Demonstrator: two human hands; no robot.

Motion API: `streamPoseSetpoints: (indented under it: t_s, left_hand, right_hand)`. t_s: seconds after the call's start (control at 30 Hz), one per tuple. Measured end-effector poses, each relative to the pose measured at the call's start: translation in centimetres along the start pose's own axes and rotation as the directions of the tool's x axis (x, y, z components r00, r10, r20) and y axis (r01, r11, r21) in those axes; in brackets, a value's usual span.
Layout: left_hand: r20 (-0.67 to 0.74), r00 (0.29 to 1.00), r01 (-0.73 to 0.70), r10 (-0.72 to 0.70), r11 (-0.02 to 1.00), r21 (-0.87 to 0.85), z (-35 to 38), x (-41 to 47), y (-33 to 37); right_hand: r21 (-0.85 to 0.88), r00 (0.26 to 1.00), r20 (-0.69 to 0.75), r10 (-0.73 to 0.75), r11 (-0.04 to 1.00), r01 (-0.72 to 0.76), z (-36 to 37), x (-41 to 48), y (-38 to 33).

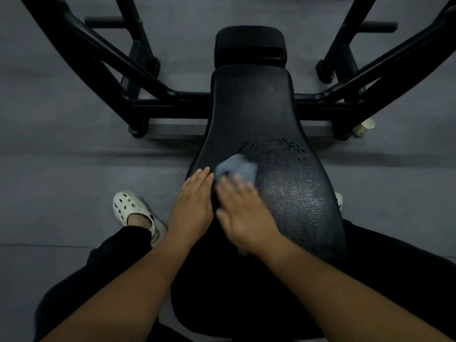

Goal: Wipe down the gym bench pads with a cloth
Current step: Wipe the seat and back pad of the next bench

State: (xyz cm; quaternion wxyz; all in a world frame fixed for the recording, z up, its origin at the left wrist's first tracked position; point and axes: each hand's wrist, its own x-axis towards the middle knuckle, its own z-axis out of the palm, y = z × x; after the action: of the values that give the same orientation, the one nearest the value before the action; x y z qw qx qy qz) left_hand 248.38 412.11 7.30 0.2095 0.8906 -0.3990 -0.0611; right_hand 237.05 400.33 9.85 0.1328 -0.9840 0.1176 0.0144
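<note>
Blue cloth (237,169) under right hand (244,213) on pad (254,107); cup (365,126) beside frame (172,104).

so both bare forearms come up from the bottom corners and nearly meet mid-frame, left hand (195,201) lying flat with fingers straight and together, right hand (243,211) just beside it, palm down, fingers stretched forward, pretty blurry

Left hand (195,201) and right hand (243,214) — bare, as are both forearms (118,299). Trousers (103,262): black, plain, full-length. Left shoe (132,209) — off-white moulded clog, oval vent holes, heel strap, bare ankle. Right shoe (339,199): pale sliver only.
</note>
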Motion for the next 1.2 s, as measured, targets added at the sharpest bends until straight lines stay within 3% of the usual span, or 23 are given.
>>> streamPoseSetpoints:
  t_s: [0.07, 0.13, 0.2, 0.3, 0.33, 0.4, 0.47, 0.53, 0.6, 0.67, 0.73, 0.97, 1.1, 1.13, 1.2]
  left_hand:
    - [0.017, 1.0, -0.022, 0.023, 0.999, -0.035, -0.4, 0.1, -0.3]
    - [0.022, 0.998, -0.05, 0.051, 0.998, -0.029, -0.6, 0.0, -0.5]
    - [0.036, 0.998, -0.046, 0.047, 0.999, -0.024, -0.6, -0.1, -0.5]
    - [0.046, 0.998, -0.031, 0.032, 0.999, -0.012, -0.7, -0.3, -0.3]
    - [0.059, 0.998, -0.033, 0.033, 0.999, -0.012, -0.7, -0.4, -0.3]
    - [0.061, 0.997, -0.052, 0.054, 0.998, -0.032, -1.0, -0.6, -0.5]
    - [0.047, 0.999, 0.021, -0.016, 0.995, -0.099, -1.8, -1.0, -0.3]
    - [-0.025, 0.997, 0.073, -0.076, 0.989, -0.127, -2.4, -2.0, 1.0]
    - [-0.027, 0.999, -0.033, 0.033, 0.999, -0.025, -2.4, -3.1, 4.0]
    - [0.155, 0.98, -0.142, 0.127, 0.986, 0.09, -0.5, -4.2, 7.1]
    - [0.222, 0.968, -0.152, 0.112, 0.973, 0.172, 0.9, -5.2, 8.3]
    - [0.177, 0.983, -0.103, 0.057, 0.96, 0.259, -0.4, -8.2, 3.0]
    - [0.12, 0.983, 0.099, -0.141, 0.947, 0.306, 0.3, 0.1, 4.2]
    - [0.128, 0.982, 0.097, -0.141, 0.948, 0.302, 0.5, 1.1, 5.1]
    - [0.208, 0.977, -0.1, 0.045, 0.961, 0.257, 0.8, -0.5, 6.0]
  right_hand:
    - [-0.058, 0.959, 0.113, -0.26, 0.962, 0.268, 0.1, -4.4, 0.1]
    - [-0.093, 0.923, 0.15, -0.355, 0.924, 0.37, -0.6, -6.4, 3.2]
    - [-0.126, 0.964, 0.092, -0.249, 0.958, 0.259, -0.9, -5.2, 5.7]
    - [-0.029, 0.995, 0.001, 0.096, 0.995, -0.096, -1.3, -0.8, 3.7]
    - [0.017, 0.991, 0.017, 0.136, 0.99, -0.136, -1.0, -0.2, 1.9]
    - [0.17, 0.997, 0.077, 0.015, 0.985, -0.028, -0.8, -0.7, -0.6]
    - [0.43, 0.995, 0.091, -0.049, 0.903, 0.006, -2.2, -2.1, -0.6]
    - [0.57, 0.987, -0.032, 0.16, 0.814, -0.113, -3.5, -3.1, 1.6]
    - [0.447, 0.931, -0.154, 0.33, 0.864, -0.232, -3.5, -3.7, 4.4]
    - [0.137, 0.955, -0.121, 0.272, 0.957, -0.256, -2.4, -4.4, 5.9]
    - [-0.019, 0.975, -0.049, 0.219, 0.975, -0.22, -1.1, -4.9, 6.3]
    - [-0.059, 0.97, -0.097, 0.225, 0.971, -0.231, -0.6, -4.8, 6.0]
    - [-0.045, 0.968, -0.127, 0.217, 0.973, -0.225, -0.2, -4.6, 6.0]
    - [-0.042, 0.969, -0.123, 0.214, 0.974, -0.221, -0.1, -4.7, 6.2]
    - [-0.023, 0.972, -0.109, 0.208, 0.977, -0.211, -0.3, -4.8, 6.3]
